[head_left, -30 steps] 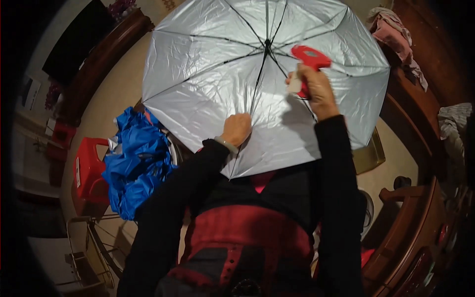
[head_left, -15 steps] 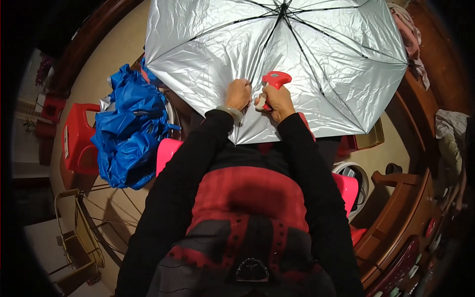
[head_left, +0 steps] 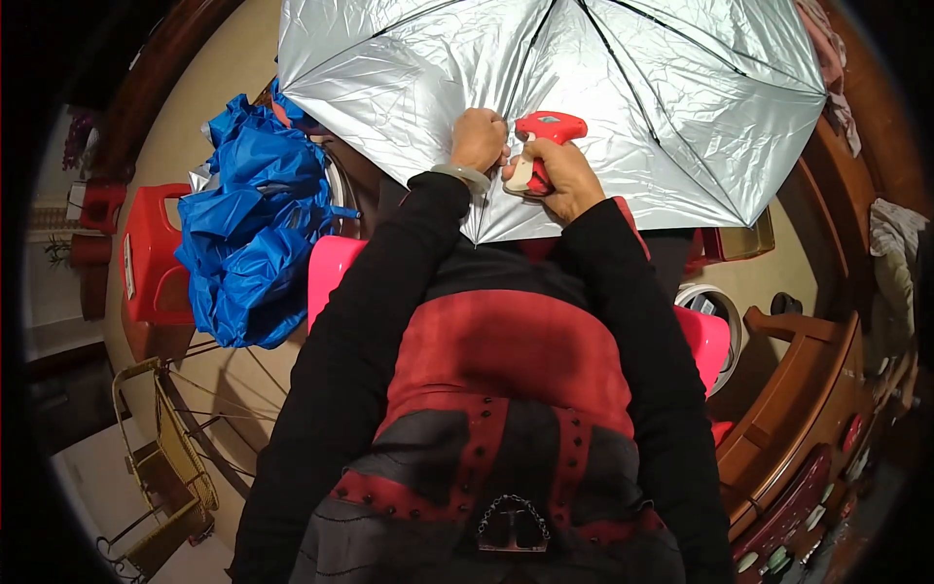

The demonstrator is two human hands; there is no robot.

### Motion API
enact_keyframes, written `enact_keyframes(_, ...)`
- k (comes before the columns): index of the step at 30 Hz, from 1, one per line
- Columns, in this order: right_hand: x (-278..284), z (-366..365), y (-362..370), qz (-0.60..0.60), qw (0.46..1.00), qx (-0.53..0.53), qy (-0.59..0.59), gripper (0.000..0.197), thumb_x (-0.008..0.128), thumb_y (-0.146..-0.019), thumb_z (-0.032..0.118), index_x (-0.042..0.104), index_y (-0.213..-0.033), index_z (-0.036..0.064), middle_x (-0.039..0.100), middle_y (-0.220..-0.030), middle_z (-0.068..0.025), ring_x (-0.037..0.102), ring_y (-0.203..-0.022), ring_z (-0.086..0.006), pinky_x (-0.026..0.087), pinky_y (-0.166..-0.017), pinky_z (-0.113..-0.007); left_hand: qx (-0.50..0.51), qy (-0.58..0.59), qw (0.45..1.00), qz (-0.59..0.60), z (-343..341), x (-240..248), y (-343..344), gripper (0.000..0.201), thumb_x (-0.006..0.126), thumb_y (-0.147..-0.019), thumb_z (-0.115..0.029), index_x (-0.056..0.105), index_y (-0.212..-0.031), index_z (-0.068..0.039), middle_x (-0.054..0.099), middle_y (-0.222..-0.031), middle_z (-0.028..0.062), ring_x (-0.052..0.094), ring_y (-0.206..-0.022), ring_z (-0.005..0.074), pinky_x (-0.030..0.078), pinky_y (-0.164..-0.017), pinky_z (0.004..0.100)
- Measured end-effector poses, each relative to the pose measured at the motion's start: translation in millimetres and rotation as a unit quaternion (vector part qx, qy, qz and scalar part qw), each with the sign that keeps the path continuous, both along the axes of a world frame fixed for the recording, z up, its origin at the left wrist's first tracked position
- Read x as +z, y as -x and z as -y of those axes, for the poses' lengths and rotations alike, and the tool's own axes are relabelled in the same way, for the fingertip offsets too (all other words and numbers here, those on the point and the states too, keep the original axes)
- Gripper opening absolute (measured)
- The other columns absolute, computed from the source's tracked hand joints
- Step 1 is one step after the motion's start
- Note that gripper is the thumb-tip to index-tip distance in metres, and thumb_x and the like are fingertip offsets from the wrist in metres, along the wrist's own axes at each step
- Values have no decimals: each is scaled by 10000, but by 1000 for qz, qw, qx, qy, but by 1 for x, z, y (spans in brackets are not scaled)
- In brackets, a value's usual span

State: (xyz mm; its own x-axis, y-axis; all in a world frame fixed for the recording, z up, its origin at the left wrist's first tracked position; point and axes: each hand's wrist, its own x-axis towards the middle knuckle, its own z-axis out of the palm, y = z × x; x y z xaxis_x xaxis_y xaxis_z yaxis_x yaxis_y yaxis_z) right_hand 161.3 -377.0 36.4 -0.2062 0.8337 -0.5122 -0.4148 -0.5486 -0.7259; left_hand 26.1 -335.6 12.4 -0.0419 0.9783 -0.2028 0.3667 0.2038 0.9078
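Observation:
An open umbrella [head_left: 671, 165] lies with its silver underside and dark ribs facing me, one corner pointing toward my lap. My left hand [head_left: 478, 141], with a pale bangle at the wrist, is closed, its fingers pinching the silver canopy by a rib. Just right of it, my right hand [head_left: 566, 180] grips a red tool with a cream trigger, which looks like a tagging gun [head_left: 553, 125]. The tool's nose points left toward the pinched cloth. What lies between my left fingertips is hidden.
Crumpled blue umbrellas [head_left: 258, 214] are heaped at my left, beside a red plastic stool [head_left: 156, 258]. A yellow wire basket [head_left: 161, 457] stands lower left. At right are a white bucket [head_left: 735, 336] and a wooden bench [head_left: 778, 389]. Pink seat edges [head_left: 331, 268] flank me.
The view has shifted, and the umbrella's hub has slipped out past the top edge. Both hands sit slightly higher in the picture, still close together at the same rib. Both grips hold.

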Motion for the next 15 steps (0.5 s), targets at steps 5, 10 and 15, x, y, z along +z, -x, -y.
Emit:
enact_keyframes(5,-3,6,-15,-149,984,-14,98,202,488,-820,106,467,-984,-10,585,-792,-193,612,-702,-288,532,-675,-444,-27,44,999,-9,6,0,3,215,479,-817,-98,585,-726,66,562,-544,93,526,-417,139,425,-398,278)
enact_keyframes(10,-7,1,-27,-184,980,24,76,231,504,-837,145,469,-1020,9,596,-827,-192,609,-764,-285,518,-742,-461,-52,34,998,5,1,6,2,225,485,-824,-112,577,-705,54,539,-533,70,472,-391,122,375,-373,265)
enact_keyframes(15,-10,3,-32,-205,976,39,58,250,512,-842,158,467,-1035,6,599,-840,-186,613,-761,-281,520,-730,-462,-61,77,992,75,1,13,2,215,486,-837,-123,575,-716,31,509,-538,38,423,-387,100,335,-362,240)
